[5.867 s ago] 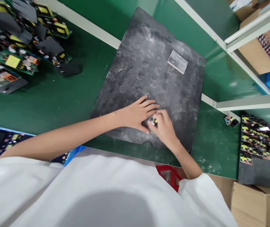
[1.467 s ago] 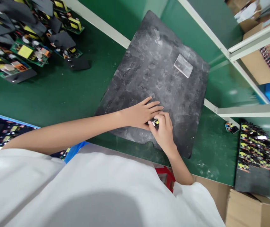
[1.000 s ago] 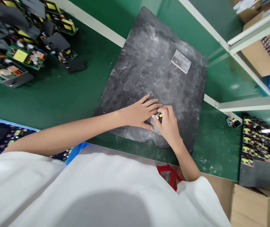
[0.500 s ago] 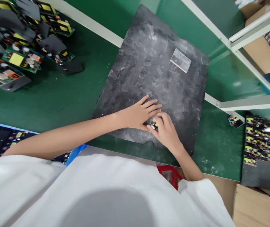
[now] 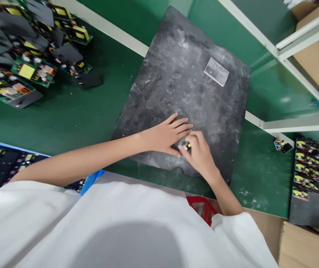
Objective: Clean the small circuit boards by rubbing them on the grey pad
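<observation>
My left hand [image 5: 169, 136] lies flat on the black mat [image 5: 193, 89], its fingers spread. Just to its right, my right hand [image 5: 200, 150] pinches a small circuit board [image 5: 187, 145] with yellow and silver parts. Fingers cover most of that board, so its full shape is hidden. The left fingertips are close to the right hand; whether they touch the board I cannot tell. Farther up the mat lies a small clear rectangular piece [image 5: 217, 72].
A heap of circuit boards with yellow transformers and black plates [image 5: 85, 80] fills the left of the green table [image 5: 70, 119]. Rows of boards [image 5: 313, 167] stand at the right, near one lone board [image 5: 282, 145]. A cardboard box [image 5: 302, 245] sits at the lower right.
My right hand has shifted slightly right with the small circuit board, opening a little more gap from the left hand. My left hand stays spread on the mat. The view has shifted slightly.
</observation>
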The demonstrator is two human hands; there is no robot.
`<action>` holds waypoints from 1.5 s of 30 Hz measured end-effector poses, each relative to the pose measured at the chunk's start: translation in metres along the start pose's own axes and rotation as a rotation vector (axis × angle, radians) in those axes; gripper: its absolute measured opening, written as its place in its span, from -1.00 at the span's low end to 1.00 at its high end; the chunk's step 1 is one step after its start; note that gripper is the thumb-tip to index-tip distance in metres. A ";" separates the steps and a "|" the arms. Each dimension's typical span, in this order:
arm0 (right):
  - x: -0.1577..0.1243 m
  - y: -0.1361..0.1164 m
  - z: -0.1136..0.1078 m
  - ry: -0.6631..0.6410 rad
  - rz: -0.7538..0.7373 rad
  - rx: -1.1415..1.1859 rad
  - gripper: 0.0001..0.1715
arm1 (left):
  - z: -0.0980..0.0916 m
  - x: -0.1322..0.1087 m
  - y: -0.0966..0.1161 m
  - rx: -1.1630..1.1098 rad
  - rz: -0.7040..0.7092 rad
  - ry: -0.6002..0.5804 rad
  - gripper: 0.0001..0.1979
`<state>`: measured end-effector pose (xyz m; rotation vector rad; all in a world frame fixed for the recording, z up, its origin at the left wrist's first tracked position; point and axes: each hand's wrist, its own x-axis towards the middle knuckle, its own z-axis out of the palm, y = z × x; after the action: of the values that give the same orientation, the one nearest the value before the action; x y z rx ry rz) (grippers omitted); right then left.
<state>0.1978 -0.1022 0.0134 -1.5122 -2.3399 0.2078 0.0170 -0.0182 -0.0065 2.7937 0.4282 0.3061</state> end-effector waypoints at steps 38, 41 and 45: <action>-0.003 -0.009 0.003 -0.019 -0.045 0.019 -0.86 | 0.002 0.001 0.000 0.028 -0.010 -0.025 -0.29; -0.004 -0.009 0.003 0.010 -0.042 -0.013 -0.84 | 0.002 0.001 0.000 0.034 -0.010 -0.022 -0.29; -0.006 -0.011 0.007 0.053 -0.057 -0.051 -0.84 | 0.003 0.000 0.000 0.037 -0.010 -0.001 -0.26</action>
<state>0.1879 -0.1122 0.0095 -1.4538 -2.3599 0.0928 0.0176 -0.0191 -0.0091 2.8266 0.4527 0.2977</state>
